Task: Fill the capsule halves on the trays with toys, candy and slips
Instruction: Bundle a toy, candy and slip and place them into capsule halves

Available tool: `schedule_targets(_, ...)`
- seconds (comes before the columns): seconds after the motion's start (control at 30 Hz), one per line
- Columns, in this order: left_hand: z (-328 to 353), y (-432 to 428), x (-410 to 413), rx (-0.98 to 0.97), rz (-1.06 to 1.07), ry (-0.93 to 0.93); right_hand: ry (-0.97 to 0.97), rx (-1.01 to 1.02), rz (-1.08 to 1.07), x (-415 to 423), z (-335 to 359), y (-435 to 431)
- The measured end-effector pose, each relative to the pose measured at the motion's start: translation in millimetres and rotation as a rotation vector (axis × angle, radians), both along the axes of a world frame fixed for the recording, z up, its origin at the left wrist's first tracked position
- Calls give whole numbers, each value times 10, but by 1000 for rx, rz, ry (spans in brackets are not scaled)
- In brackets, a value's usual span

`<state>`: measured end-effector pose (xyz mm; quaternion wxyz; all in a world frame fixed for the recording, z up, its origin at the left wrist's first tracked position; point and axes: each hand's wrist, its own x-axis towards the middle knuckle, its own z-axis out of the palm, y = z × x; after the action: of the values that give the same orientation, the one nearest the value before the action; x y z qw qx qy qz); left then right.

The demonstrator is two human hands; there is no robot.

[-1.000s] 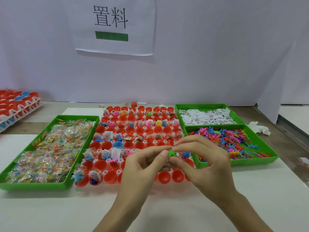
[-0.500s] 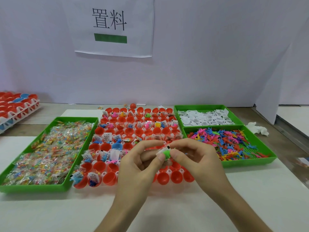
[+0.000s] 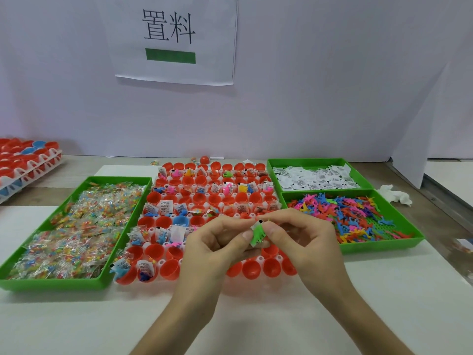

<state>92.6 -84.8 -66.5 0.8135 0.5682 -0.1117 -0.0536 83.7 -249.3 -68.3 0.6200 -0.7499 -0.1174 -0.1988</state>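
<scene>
1. We hold a small green toy (image 3: 258,234) with a white slip against it, pinched between our left hand (image 3: 217,249) and right hand (image 3: 302,242); both are curled, fingertips closed on it.
2. Below lie empty red capsule halves (image 3: 252,269) in the near row; a loose pinch could let the toy and slip part and fall between cups.
3. Farther on, the filled cups (image 3: 166,207) are crowded, so we risk doubling one.
4. At the sides, the candy tray (image 3: 107,280), toy tray (image 3: 384,245) and slip tray (image 3: 320,161) sit close; a careless sleeve could spill them.
</scene>
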Motion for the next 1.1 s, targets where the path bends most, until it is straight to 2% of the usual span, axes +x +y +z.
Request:
schedule_targets(0.23, -13, 24, 47, -185, -143, 240, -19, -48, -12, 3, -7, 16)
schedule_targets(0.47, -30, 6, 27, -64, -51, 117, -88, -110, -29, 12, -13, 7)
schedule_targets(0.67, -52, 3, 25, -90, -34, 119, -142, -121, -8, 11, -32, 21)
schedule_targets(0.73, -27, 21, 39, -18, 10, 68, -161, -120, -12, 16, -20, 32)
schedule_targets(0.8, 56, 121, 95, 158, 31, -74, -114, -52, 18, 22, 7, 63)
schedule_targets(0.87, 212, 357, 188, 359, -82, -214, -58, -21, 59, 35, 62, 125)
schedule_targets(0.93, 389, 690, 303, 443, -187, -242, -28, -107, 96, 68, 116, 221)
schedule_targets(1.0, 469, 1023, 449, 435, -51, -217, 2, -205, 150, 114, 144, 361)
schedule_targets(1.03, 459, 1159, 535, 449, 90, -211, 15, -235, 175, 140, 147, 436)
schedule_targets(1.1, 347, 1375, 706, 599, 406, -198, 34, -294, 219, 185, 127, 598)
